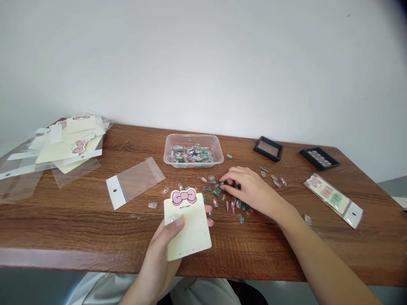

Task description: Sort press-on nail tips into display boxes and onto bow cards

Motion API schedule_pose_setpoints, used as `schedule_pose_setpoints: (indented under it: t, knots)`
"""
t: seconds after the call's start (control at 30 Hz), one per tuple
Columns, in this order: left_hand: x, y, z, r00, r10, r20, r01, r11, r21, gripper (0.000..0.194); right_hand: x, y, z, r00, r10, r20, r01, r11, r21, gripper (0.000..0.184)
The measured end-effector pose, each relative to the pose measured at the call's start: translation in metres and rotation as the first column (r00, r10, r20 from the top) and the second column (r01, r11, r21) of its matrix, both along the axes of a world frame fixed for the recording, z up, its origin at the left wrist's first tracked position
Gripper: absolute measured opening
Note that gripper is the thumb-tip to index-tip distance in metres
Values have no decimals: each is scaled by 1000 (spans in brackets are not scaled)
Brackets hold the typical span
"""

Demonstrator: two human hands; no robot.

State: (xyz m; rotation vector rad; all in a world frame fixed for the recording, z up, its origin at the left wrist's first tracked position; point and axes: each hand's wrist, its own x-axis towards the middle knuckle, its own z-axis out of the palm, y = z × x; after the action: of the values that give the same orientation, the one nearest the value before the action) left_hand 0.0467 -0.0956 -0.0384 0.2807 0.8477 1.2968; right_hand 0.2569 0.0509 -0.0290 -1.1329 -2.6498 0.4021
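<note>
My left hand (165,241) grips a cream display card (190,233) topped with a pink bow, thumb in front and fingers behind. A clear press-on nail (173,218) shows on the card beside my thumb. Over the loose press-on nails (232,206) on the table, my right hand (244,184) is curled with thumb and forefinger pinched around a small press-on nail (221,184), partly hidden by the fingertips. The scattered nails are green, pink and clear.
Behind the loose nails stands a clear plastic tub (193,163) of more nails. An unfilled clear bag (136,182) lies left, near piled cards and bags (70,144). To the right are a packed nail card (333,199) and two black trays (269,149), (319,159); a wall (203,67) rises behind.
</note>
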Motion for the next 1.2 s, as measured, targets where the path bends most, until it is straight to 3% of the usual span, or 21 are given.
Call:
schedule_pose_setpoints:
  t: [0.37,0.63,1.0,1.2]
  knots:
    - [-4,0,1,1000,-21,1,21,1000,-21,43,-2,1,-6,1000,12,-11,-11,989,145,11]
    - [-5,-2,-8,999,27,22,-26,999,-43,56,-2,2,-10,1000,6,-8,-4,977,212,9]
    - [-5,-3,-12,999,42,-7,-42,995,-87,50,2,3,-3,993,-26,-118,46,985,164,7]
    - [-3,-2,-3,1000,18,10,-17,996,-83,60,6,11,-12,999,-43,17,35,943,331,9]
